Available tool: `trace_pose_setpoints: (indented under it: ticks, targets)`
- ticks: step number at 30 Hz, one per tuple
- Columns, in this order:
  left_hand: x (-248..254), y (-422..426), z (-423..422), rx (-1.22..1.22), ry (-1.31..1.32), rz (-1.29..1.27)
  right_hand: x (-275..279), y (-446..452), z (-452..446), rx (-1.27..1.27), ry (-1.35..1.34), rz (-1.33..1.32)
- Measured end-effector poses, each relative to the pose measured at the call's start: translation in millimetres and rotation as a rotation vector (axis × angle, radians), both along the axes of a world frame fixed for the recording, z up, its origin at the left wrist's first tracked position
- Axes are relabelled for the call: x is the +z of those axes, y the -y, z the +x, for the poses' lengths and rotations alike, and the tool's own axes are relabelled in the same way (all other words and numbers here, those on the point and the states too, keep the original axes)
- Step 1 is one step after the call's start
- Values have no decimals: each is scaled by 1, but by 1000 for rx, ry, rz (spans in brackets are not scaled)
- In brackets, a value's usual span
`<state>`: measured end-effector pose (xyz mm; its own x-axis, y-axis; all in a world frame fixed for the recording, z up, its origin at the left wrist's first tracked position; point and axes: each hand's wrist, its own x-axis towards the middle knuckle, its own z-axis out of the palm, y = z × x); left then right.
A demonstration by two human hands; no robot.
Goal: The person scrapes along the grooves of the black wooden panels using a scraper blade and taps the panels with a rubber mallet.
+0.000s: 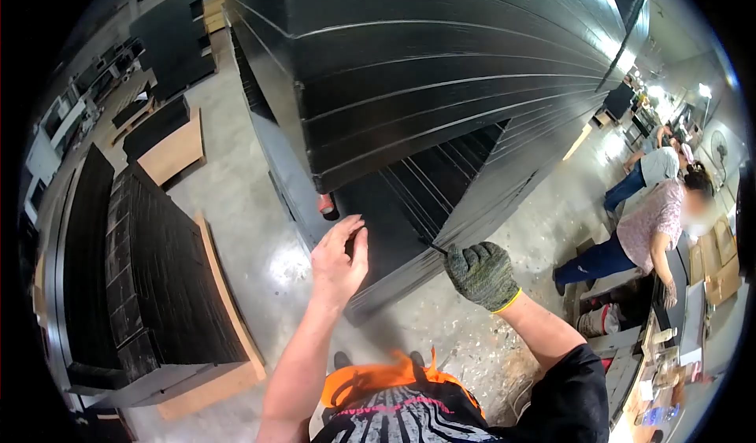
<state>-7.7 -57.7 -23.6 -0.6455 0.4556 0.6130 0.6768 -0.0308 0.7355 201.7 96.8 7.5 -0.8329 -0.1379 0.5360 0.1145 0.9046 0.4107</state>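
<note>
Before me stands a tall stack of black panels [425, 73], with a lower black panel surface [378, 242] at its near corner. My left hand [340, 260] is bare and hovers over that lower surface, fingers loosely curved, thumb apart, nothing visible in them. Close to its fingertips, a small red and black object [325, 204] rests by the stack's corner; its kind is unclear. My right hand [480, 274] wears a grey-green knit glove and is closed around a thin dark tool [431, 244]. The tool points left over the panel edge; most of it is hidden in the fist.
Another stack of black panels [165, 270] on a wooden board is at left, with more stacks behind. On the right, a person in a pink patterned top [650, 226] leans over a cluttered workbench [642, 380]; others stand beyond. Debris litters the concrete floor [504, 356].
</note>
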Motion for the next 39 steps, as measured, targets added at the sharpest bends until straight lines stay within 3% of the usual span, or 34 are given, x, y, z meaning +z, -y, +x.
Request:
trace_pose_setpoints:
  ticks: [6,9,13,15,18,20,22,25,27,30,32,36,39]
  targets:
    - [5,1,7,-2,27,-17,-9,0,3,-80,59,25]
    - [5,-1,7,0,-3,-15,16,-7,3,-60,146,227]
    - [4,-1,4,-4,-30,1,98,-20,-7,-156,-249,409]
    - [5,-1,3,12,-16,-35,112,-8,-7,-23,-127,395]
    - [4,0,4,6,24,-62,83,1,-5,111,101,365]
    - [3,1,5,-4,8,-55,68,-5,-7,1,167,400]
    - [8,1,4,-7,-5,-67,102,-16,-6,-5,22,521]
    - [4,0,3,-1,-58,-21,167,-15,5,-288,-162,410]
    - [3,-3,3,24,-35,-9,137,-22,6,-83,-10,517]
    - [2,-1,5,20,-5,-23,90,-14,-8,27,210,663]
    - [3,0,5,13,-22,-35,94,-27,-9,77,101,584]
    - [2,0,4,24,1,-21,168,-27,3,-15,-22,533]
    - [1,-2,5,34,49,-23,127,-17,-4,10,116,646]
